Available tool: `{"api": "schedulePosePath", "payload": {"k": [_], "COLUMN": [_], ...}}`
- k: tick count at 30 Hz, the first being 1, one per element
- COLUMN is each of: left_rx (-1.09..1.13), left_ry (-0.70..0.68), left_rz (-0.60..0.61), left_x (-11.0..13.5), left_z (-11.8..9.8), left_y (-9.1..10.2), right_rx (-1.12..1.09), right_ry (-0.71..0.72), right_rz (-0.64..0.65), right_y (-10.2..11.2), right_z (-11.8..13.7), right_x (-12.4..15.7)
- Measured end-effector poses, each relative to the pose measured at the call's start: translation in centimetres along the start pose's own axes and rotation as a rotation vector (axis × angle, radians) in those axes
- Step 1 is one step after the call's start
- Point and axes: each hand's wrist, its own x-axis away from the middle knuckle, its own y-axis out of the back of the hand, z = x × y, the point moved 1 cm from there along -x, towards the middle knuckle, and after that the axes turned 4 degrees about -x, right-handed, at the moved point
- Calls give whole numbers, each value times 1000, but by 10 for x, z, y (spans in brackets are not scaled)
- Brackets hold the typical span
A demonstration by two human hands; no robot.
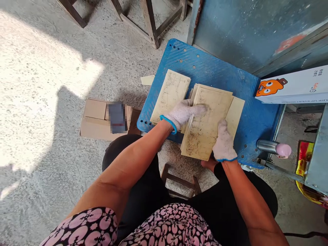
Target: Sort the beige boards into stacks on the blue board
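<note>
Both my hands wear white knit gloves with blue cuffs. A stack of thin, yellowish rectangular sheets with dark specks is between them, tilted and reaching past the near edge of a blue plastic table. My left hand grips the stack's left edge, thumb flat on top. On the right edge, my right hand presses its thumb on the top sheet; its other fingers are hidden beneath. Another pile of similar sheets lies at the left of the table. A paler sheet shows under the stack's right side.
A white box with an orange cartoon and a metal flask with a pink cap are at the right. A cardboard box bearing a blurred dark object stands on the floor at left. Wooden stool legs stand behind.
</note>
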Motion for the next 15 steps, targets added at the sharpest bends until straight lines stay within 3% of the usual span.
{"api": "schedulePosePath", "payload": {"k": [2,4,8,10,13,15], "left_rx": [53,82,85,77,42,-23], "left_ry": [7,1,-53,-64,-41,-40], "left_rz": [-12,-11,38,69,116,139], "left_x": [5,12,33,44,59,66], "left_z": [3,5,7,10,20,29], "left_y": [-6,-11,-18,-19,-19,-17], "right_rx": [24,-117,-591,-706,-669,-523], "right_ry": [-4,-44,-71,-33,26,-18], "right_rz": [-49,-50,106,151,197,224], "right_y": [5,9,23,37,60,71], "right_z": [-1,2,22,33,40,39], "right_x": [8,14,17,19,25,31]}}
